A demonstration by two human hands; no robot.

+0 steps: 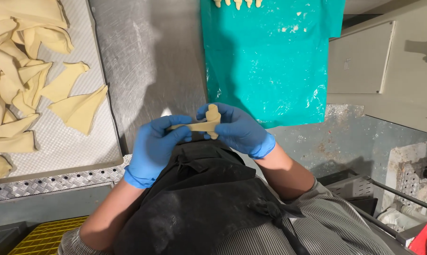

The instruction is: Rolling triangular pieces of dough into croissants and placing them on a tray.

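Steel tabletop (152, 61) runs to a ridged front edge just ahead of the person's black apron (199, 189); bare steel strip btwn the tray (81, 146) at left, w/ cut dough triangles (79, 111), and a teal plastic sheet (270, 61) at right. Both hands, in blue gloves, meet at the tabletop's near edge — left hand (154, 146) pinches one end of a dough piece (205, 124), right hand (237, 130) grips the other end, dough stretched btwn them.

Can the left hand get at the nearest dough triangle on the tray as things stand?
Probably yes, once freed: the left hand shares a grip on the dough piece with the right hand. Nothing lies between it and the dough triangle near the tray edge.
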